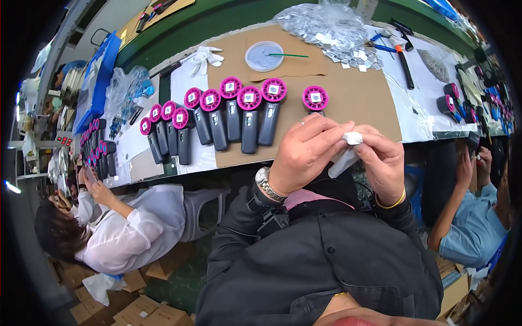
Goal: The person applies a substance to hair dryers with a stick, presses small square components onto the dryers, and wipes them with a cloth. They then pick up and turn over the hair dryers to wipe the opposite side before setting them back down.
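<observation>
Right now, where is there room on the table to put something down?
Bare brown board lies right of the lone pink fan, below the small silver squares. A smaller patch sits between the round dish and the fan row. Left of the row it is crowded.

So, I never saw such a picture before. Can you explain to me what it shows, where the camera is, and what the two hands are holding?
There is no machine here. The camera sits on a person's head and looks down; its fisheye lens bends straight edges. The left hand, with a wristwatch, and the right hand, with a gold bangle, together pinch a small white piece; what it is I cannot tell. On the brown mat lie handheld fans with pink heads and dark grey handles, in a row. Behind are a round white dish and a clear bag of small silver squares. Other people work at both sides.
</observation>
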The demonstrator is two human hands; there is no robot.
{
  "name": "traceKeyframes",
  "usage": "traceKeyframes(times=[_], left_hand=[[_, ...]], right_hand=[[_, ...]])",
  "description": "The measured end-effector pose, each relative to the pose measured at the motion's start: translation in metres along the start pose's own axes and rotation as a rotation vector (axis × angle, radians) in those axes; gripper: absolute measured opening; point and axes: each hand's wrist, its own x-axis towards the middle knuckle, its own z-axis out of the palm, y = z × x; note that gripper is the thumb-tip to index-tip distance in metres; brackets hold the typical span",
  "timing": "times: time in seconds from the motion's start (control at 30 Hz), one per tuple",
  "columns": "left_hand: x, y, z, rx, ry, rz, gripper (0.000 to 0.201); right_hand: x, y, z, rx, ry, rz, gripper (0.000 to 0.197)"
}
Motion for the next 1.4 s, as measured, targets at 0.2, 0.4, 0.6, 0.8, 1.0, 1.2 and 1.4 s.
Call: traceKeyframes(times=[0.2,0.4,0.6,0.8,1.0,1.2,1.4], left_hand=[[-0.007,-0.007,0.002,0.033,-0.006,-0.074,0.034],[-0.016,-0.01,-0.013,-0.128,0.093,-0.263,0.03],[-0.021,-0.014,-0.033,-0.061,0.08,-0.249,0.041],[-0.032,-0.013,-0.051,-0.455,0.306,-0.555,0.06],[-0.03,-0.015,-0.082,-0.706,0.369,-0.68,0.07],[-0.018,-0.009,-0.072,-0.833,0.256,-0.676,0.067],[-0.025,0.002,-0.064,-0.553,0.082,-0.707,0.068]], right_hand=[[0.009,0.022,-0.011,-0.029,-0.032,0.067,0.021],[0.023,0.025,0.0,-0.043,-0.03,0.07,0.017],[0.029,0.025,0.012,-0.037,-0.072,0.114,0.019],[0.032,0.023,0.008,-0.232,0.118,0.108,0.019],[0.062,0.026,0.005,0.242,0.289,0.27,0.021],[0.059,0.014,0.028,-0.198,0.026,-0.047,0.019],[0.052,0.012,0.044,-0.655,-0.271,-0.323,0.027]])
